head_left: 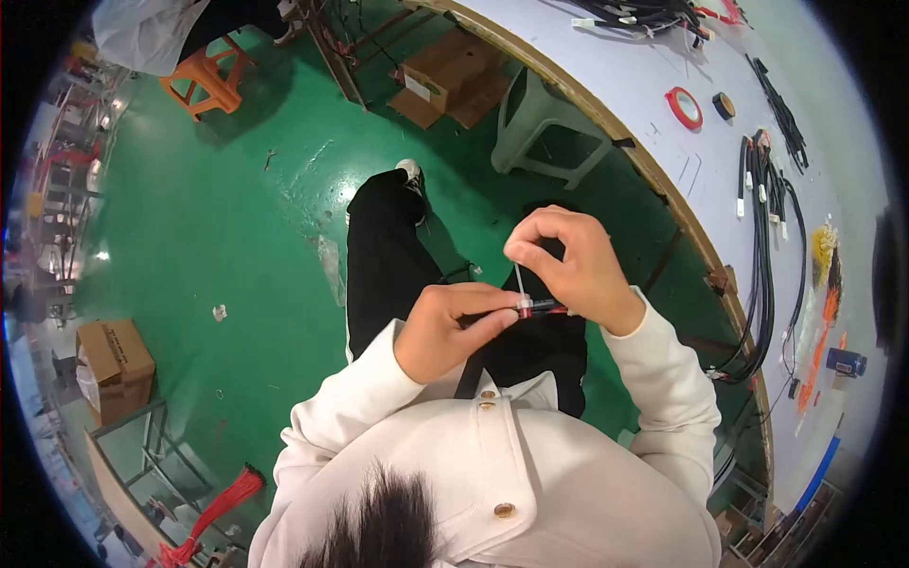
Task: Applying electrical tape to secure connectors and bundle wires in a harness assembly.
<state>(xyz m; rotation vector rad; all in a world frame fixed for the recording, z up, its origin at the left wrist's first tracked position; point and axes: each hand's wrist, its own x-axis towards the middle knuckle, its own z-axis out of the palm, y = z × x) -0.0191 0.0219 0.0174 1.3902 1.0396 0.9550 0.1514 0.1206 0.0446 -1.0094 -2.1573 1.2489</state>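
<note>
Above my lap, my left hand point(443, 327) pinches a small bundle of black and red wires point(546, 308) between thumb and fingertips. A whitish piece shows at the bundle, right at those fingertips; its exact shape is too small to make out. From there a thin white strip point(520, 278), which looks like a cable tie, rises to my right hand point(579, 263). My right thumb and index finger are closed on its upper end. The far end of the wires runs under my right hand and is partly hidden.
On the right, a white table point(705, 194) holds black cable harnesses point(759, 246), red tape point(684, 108), black tape point(723, 105) and orange wires point(827, 317). A pale stool point(544, 118) and a cardboard box point(454, 71) stand by it. Red wires point(222, 497) hang at lower left.
</note>
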